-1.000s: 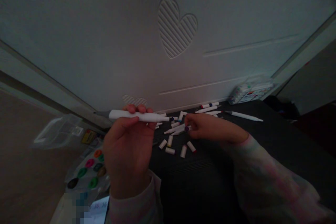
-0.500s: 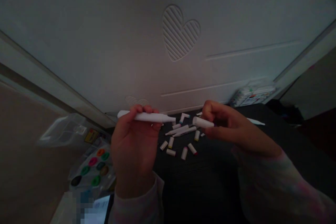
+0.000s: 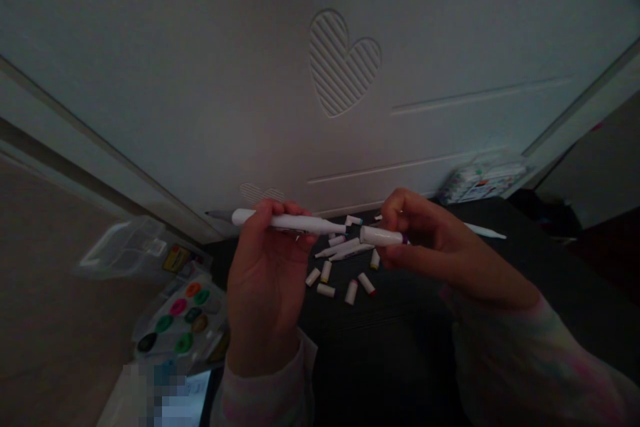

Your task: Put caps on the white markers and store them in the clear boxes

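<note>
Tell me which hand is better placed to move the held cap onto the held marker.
Probably the right hand: it pinches the purple-ended cap, whose white end faces a dark tip of the white marker in the left hand.

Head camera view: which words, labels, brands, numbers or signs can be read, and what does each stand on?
None can be read.
Clear pack, right: printed label, too small and blurred.
Yellow label, left: too blurred.
Bright panel, lower left: faint marks, blurred and partly pixelated.
White marker in the left hand: no readable print.
</note>
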`<state>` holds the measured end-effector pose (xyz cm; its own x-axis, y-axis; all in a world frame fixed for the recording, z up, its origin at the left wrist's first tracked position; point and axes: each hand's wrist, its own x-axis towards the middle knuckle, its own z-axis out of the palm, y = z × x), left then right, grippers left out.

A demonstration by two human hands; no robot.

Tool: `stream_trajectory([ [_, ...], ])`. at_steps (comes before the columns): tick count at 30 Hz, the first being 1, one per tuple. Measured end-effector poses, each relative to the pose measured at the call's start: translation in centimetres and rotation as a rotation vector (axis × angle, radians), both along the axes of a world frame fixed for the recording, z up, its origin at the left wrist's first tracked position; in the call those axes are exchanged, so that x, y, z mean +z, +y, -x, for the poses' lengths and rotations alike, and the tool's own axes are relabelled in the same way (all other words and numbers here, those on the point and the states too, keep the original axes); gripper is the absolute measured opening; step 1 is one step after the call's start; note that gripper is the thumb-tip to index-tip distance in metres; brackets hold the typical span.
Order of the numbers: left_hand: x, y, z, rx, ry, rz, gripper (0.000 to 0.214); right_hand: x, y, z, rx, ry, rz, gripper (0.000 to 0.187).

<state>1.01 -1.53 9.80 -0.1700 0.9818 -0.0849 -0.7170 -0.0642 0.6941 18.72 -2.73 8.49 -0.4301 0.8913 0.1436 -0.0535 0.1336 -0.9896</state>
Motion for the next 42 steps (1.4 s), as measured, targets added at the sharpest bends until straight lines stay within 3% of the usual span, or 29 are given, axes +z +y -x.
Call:
stream_trajectory([
  [13, -0.22, -0.16, -0.14, -0.089, 0.030, -0.083, 0.011, -0.03, -0.03, 0.08, 0.002, -0.036, -0.001, 0.016],
  [26, -0.24, -0.40, -0.58, -0.145, 0.047, -0.065, 0.012, -0.07, -0.07, 0.45, 0.017, -0.027, 0.008, 0.016],
  [42, -0.36, -0.70, -0.66, -0.147, 0.063, -0.157, 0.015, 0.00, -0.35, 0.53, 0.048, -0.120, -0.018, 0.013],
])
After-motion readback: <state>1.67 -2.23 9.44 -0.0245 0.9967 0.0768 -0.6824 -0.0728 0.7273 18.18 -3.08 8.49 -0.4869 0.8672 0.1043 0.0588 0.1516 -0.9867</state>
